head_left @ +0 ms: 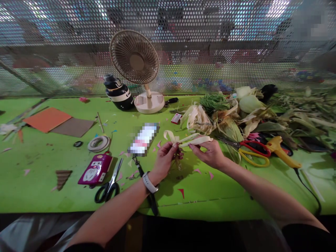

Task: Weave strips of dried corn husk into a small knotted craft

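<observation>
Over the middle of the green table, pale strips of corn husk (193, 138) stretch between my two hands, with a loop standing up at their left end. My left hand (167, 154), a light wristband below it, pinches the gathered base of the strips. Thumb and fingers of my right hand (210, 152) are closed on the strips' right-hand part. Beneath my left hand hang thin bits that I cannot make out. Just beyond the hands lies a bundle of dried corn husks (199, 119). Scissors with red and yellow handles (254, 148) rest to the right of my right hand.
A fan (149, 103) and a black bottle (119, 94) stand at the back. Left are a phone (144, 138), a tape roll (98, 143), a purple power strip (96, 169) and black-handled scissors (109, 187). A yellow glue gun (282, 152) lies right, near heaped husks (301, 108).
</observation>
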Available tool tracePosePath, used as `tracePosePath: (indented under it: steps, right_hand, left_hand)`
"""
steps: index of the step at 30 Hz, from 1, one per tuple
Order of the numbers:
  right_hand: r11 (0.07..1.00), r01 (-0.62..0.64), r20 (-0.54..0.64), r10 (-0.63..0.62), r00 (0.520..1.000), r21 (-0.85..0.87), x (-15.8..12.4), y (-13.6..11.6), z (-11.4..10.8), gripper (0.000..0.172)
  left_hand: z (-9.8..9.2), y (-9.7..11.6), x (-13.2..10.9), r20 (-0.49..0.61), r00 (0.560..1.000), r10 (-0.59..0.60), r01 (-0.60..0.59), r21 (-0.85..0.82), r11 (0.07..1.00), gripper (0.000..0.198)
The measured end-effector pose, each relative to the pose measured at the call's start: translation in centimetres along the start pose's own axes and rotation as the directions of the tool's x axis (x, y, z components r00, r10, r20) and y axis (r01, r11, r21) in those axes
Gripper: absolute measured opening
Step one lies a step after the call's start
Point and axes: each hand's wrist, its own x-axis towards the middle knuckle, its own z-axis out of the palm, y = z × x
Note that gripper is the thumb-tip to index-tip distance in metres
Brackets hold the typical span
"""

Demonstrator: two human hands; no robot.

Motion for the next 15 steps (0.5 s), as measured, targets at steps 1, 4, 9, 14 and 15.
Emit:
tracePosePath:
  steps: [1, 4, 9, 14, 15]
  right_hand:
    - [1.0, 0.002, -0.003, -0.002, 1.0, -0.017, -0.1, 0.0, 0.0, 0.023]
    - [1.0, -0.008, -0.018, 0.008, 1.0, -0.026, -0.2, 0.2, 0.1, 0.023]
    - [0.94, -0.329, 0.088, 0.322, 0.943, 0.093, 0.0, 0.7, -0.1, 0.036]
    - [0.935, -0.355, 0.136, 0.35, 0.927, 0.015, 0.1, 0.0, -0.4, 0.047]
    - [0.973, -0.219, 0.075, 0.224, 0.972, -0.075, 0.1, -0.3, -0.5, 0.042]
  left_hand:
    - [0.0, -0.1, 0.0, 0.005, 1.0, -0.001, 0.001, 0.001, 1.0, 0.028]
    - [-0.1, -0.2, 0.0, 0.027, 1.0, 0.008, -0.008, -0.006, 1.0, 0.028]
    - [0.0, -0.2, 0.1, -0.008, 1.0, 0.029, -0.029, -0.023, 0.999, 0.029]
    - [-0.1, 0.0, 0.1, -0.016, 0.999, 0.038, -0.038, 0.042, 0.998, 0.027]
    - [-0.2, 0.0, 0.1, 0.003, 0.999, 0.033, -0.033, 0.054, 0.998, 0.027]
